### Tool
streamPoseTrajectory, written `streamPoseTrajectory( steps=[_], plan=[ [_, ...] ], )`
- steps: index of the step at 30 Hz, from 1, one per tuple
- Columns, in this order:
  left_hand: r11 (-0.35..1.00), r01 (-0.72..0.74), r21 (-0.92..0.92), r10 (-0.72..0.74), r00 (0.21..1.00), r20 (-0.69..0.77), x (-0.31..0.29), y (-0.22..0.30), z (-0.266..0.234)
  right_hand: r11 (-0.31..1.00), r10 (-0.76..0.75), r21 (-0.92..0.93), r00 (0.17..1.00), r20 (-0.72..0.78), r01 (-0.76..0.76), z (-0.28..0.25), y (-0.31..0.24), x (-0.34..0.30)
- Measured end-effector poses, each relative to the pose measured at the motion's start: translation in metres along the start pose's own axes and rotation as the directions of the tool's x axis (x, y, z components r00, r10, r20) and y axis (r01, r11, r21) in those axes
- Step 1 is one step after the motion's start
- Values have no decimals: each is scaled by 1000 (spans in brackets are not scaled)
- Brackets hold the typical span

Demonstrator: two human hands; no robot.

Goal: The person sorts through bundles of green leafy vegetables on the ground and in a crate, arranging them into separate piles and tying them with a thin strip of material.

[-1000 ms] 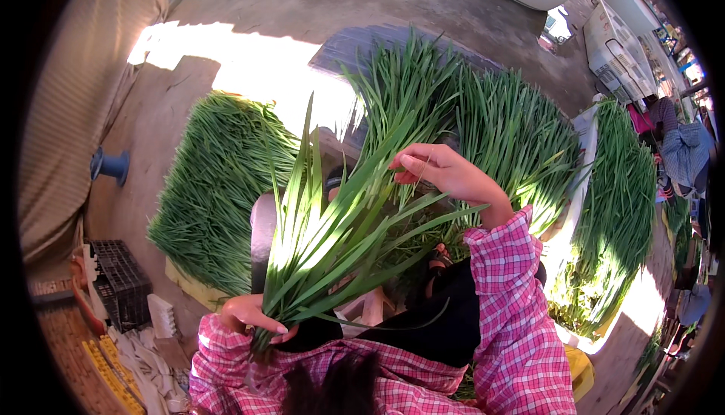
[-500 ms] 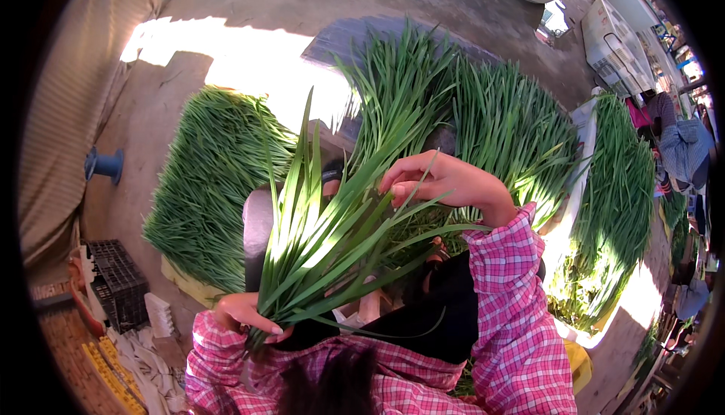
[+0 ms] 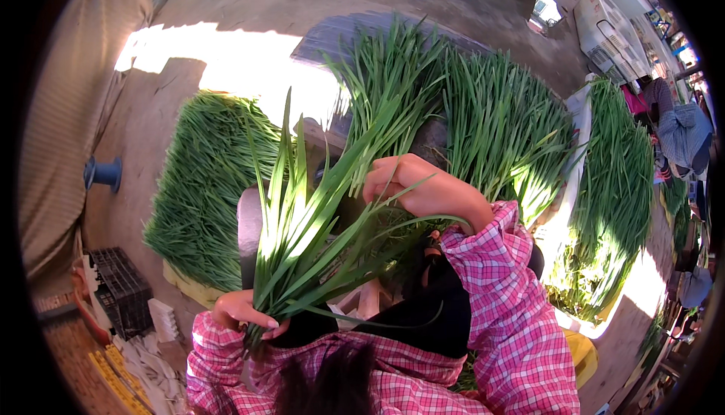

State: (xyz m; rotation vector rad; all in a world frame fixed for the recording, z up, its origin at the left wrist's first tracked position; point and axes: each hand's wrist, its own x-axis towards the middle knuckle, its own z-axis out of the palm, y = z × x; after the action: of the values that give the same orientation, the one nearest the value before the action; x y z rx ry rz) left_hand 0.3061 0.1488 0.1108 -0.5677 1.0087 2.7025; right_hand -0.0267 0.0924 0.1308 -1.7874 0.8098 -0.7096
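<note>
Your left hand (image 3: 240, 309) grips the bunch (image 3: 293, 245) by its lower ends, above your lap, the green blades fanning up and away. Your right hand (image 3: 429, 188) curls its fingers at the blades' right side; whether they pinch any, I cannot tell. Beyond lie the left pile (image 3: 211, 188) and middle pile (image 3: 498, 124), then a white crate (image 3: 610, 33).

Two hands (image 3: 243, 309) (image 3: 423, 186), one held bunch (image 3: 296, 245), one black crate (image 3: 121, 288).
</note>
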Motion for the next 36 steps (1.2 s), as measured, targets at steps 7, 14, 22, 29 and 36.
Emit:
streamPoseTrajectory(
  steps=[7, 14, 22, 29, 36],
  plan=[
    [997, -49, -68, 49, 999, 6, -3, -5, -1, 981, 195, 71, 915, -353, -182, -27, 11, -9],
    [949, -159, -273, 161, 987, -15, -10, -18, -5, 907, 393, -14, 860, -327, -420, -51, 24, -41],
    [907, -215, -362, 221, 975, -24, -7, -14, -2, 996, 83, 10, 827, -556, -93, -37, 6, -26],
    [867, -270, -419, 288, 957, -21, -8, -21, -7, 998, -20, -59, 954, -298, 2, -34, -29, -42],
    [865, -278, -418, 292, 956, -33, -10, -24, -6, 997, 69, 26, 995, -79, -67, -22, -49, -41]
  ],
)
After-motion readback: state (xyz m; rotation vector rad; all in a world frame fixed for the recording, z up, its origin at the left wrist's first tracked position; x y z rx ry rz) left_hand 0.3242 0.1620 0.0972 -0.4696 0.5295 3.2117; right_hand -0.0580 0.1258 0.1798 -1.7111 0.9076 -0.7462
